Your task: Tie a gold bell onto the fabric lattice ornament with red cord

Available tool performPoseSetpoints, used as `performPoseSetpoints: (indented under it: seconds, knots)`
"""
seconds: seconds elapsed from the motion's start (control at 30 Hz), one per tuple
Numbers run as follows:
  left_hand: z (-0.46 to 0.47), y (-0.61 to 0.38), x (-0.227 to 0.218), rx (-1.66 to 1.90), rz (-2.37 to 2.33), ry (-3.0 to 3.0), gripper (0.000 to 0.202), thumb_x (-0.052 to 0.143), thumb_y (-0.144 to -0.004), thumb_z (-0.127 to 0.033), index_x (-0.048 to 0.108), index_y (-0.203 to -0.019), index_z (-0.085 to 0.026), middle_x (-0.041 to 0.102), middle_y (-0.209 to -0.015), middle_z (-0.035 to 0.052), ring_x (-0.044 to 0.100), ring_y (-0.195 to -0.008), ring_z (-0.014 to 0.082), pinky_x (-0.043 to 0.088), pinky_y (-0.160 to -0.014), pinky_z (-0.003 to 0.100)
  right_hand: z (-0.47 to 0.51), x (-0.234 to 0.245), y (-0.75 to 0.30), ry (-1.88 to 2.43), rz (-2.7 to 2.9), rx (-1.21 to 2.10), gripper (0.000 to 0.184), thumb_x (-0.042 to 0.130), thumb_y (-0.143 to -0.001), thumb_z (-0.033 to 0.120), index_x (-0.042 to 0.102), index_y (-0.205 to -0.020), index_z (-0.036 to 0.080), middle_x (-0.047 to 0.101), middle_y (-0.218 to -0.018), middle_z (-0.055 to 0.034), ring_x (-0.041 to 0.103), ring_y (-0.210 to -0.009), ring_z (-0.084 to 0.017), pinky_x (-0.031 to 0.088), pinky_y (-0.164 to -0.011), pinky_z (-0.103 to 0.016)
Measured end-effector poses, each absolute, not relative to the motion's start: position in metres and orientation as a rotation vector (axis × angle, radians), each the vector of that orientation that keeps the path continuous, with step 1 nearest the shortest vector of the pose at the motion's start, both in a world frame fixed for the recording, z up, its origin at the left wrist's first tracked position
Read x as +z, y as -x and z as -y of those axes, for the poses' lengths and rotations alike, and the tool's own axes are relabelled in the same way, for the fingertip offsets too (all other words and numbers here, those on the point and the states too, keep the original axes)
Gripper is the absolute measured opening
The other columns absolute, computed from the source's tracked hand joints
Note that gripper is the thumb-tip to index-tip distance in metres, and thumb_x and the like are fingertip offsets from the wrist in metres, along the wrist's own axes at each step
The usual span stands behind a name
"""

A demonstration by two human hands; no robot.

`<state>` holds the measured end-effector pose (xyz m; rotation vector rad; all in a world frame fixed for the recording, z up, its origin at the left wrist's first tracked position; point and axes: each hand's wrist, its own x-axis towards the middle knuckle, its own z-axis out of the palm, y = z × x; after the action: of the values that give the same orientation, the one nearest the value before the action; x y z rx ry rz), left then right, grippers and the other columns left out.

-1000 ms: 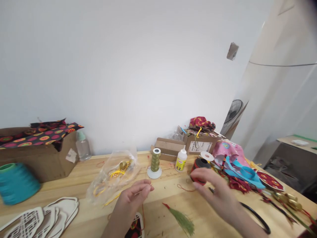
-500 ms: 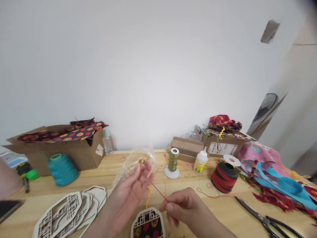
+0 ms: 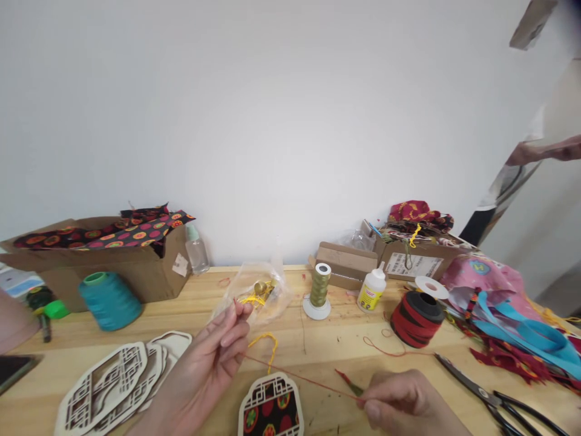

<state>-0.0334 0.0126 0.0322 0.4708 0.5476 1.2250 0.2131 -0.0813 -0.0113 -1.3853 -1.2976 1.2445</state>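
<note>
My left hand is raised over the wooden table, fingers pinched on one end of a thin red thread. My right hand at the lower right is closed on the thread's other end, beside the top of a green tassel. The thread runs taut between them. Under it lies a white lattice ornament with patterned fabric and a yellow cord loop. A clear plastic bag with gold bells lies just behind my left hand.
Olive thread spool, glue bottle, red ribbon roll, black scissors, teal thread cone, white lattice cutouts, cardboard boxes with fabric, blue ribbons. Another person's hand shows at the upper right.
My right hand left the red ribbon roll, took the thread and pulled it to the lower right. The thread now stretches longer. My left hand lifted slightly. The view swung left.
</note>
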Motion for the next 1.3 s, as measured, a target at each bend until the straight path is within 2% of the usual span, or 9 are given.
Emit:
performPoseSetpoints:
  seconds: [0.1, 0.2, 0.37, 0.47, 0.57, 0.8, 0.97, 1.1, 1.3]
  knots:
    - [-0.009, 0.035, 0.028, 1.198, -0.638, -0.534, 0.023, 0.040, -0.083, -0.005, 0.060, -0.073, -0.009, 0.051, -0.075, 0.0021, 0.034, -0.040, -0.0023, 0.029, -0.032, 0.007, 0.078, -0.002, -0.215, 1.338, 1.327, 1.027, 0.021, 0.066, -0.064, 0.035, 0.069, -0.054, 0.016, 0.052, -0.054, -0.0008, 0.044, -0.051, -0.009, 0.032, -0.046, -0.020]
    - [-0.003, 0.036, 0.025, 1.126, -0.748, -0.628, 0.010, 0.055, -0.077, -0.016, 0.062, -0.071, -0.010, 0.049, -0.067, -0.0014, 0.026, -0.038, -0.0016, 0.020, -0.030, 0.008, 0.075, 0.010, -0.216, 1.319, 1.383, 0.911, 0.016, 0.064, -0.066, 0.031, 0.069, -0.057, 0.019, 0.056, -0.059, -0.0020, 0.051, -0.057, -0.013, 0.040, -0.052, -0.021]
    - [0.010, 0.022, 0.029, 0.852, -0.945, -1.001, 0.029, 0.060, -0.069, -0.042, 0.061, -0.068, -0.013, 0.030, -0.038, -0.0102, 0.016, -0.035, 0.0015, 0.011, -0.033, 0.013, 0.069, 0.034, -0.201, 1.325, 1.504, 0.659, 0.008, 0.062, -0.069, 0.025, 0.069, -0.070, 0.021, 0.060, -0.074, -0.0034, 0.057, -0.069, -0.016, 0.044, -0.067, -0.024]
    - [0.011, 0.008, 0.036, 0.777, -0.990, -1.220, 0.034, 0.060, -0.065, -0.047, 0.058, -0.059, -0.014, 0.031, -0.036, -0.0099, 0.019, -0.034, 0.0028, 0.011, -0.034, 0.016, 0.061, 0.042, -0.180, 1.241, 1.547, 0.708, 0.014, 0.062, -0.070, 0.024, 0.069, -0.081, 0.022, 0.060, -0.079, -0.0040, 0.056, -0.074, -0.016, 0.043, -0.070, -0.026]
    - [0.011, -0.002, 0.044, 0.776, -0.974, -1.362, 0.035, 0.059, -0.065, -0.047, 0.055, -0.054, -0.014, 0.039, -0.042, -0.0074, 0.022, -0.036, 0.0038, 0.012, -0.036, 0.019, 0.048, 0.042, -0.162, 1.082, 1.548, 0.871, 0.020, 0.064, -0.069, 0.026, 0.068, -0.088, 0.022, 0.059, -0.080, -0.0037, 0.054, -0.077, -0.017, 0.043, -0.071, -0.027]
    - [0.007, -0.014, 0.038, 0.721, -0.947, -1.422, 0.037, 0.050, -0.074, -0.045, 0.050, -0.051, -0.016, 0.024, -0.036, -0.0106, 0.018, -0.035, 0.0056, 0.010, -0.037, 0.022, 0.024, 0.026, -0.155, 0.839, 1.315, 1.197, 0.015, 0.063, -0.070, 0.029, 0.070, -0.083, 0.027, 0.055, -0.076, -0.0010, 0.051, -0.069, -0.014, 0.042, -0.066, -0.028]
    - [0.002, -0.019, 0.030, 0.685, -0.968, -1.436, 0.039, 0.049, -0.072, -0.048, 0.050, -0.049, -0.017, 0.022, -0.038, -0.0102, 0.017, -0.036, 0.0066, 0.012, -0.039, 0.023, 0.016, 0.013, -0.160, 0.825, 1.142, 1.352, 0.010, 0.066, -0.067, 0.029, 0.072, -0.071, 0.021, 0.050, -0.072, -0.0002, 0.048, -0.063, -0.012, 0.041, -0.061, -0.026]
    - [0.000, -0.023, 0.030, 0.715, -0.990, -1.523, 0.037, 0.047, -0.074, -0.042, 0.055, -0.049, -0.016, 0.030, -0.043, -0.0068, 0.027, -0.044, 0.0091, 0.019, -0.044, 0.022, 0.010, 0.007, -0.162, 0.834, 1.024, 1.419, 0.014, 0.070, -0.063, 0.028, 0.069, -0.054, 0.017, 0.048, -0.057, 0.0016, 0.046, -0.057, -0.011, 0.038, -0.055, -0.023]
    - [-0.002, -0.034, 0.029, 0.741, -0.953, -1.375, 0.027, 0.056, -0.069, -0.037, 0.064, -0.054, -0.016, 0.049, -0.045, -0.0048, 0.033, -0.043, 0.0086, 0.027, -0.048, 0.021, 0.008, -0.002, -0.163, 0.746, 0.777, 1.464, 0.016, 0.077, -0.051, 0.025, 0.064, -0.046, 0.017, 0.045, -0.051, 0.0046, 0.042, -0.049, -0.008, 0.034, -0.046, -0.020]
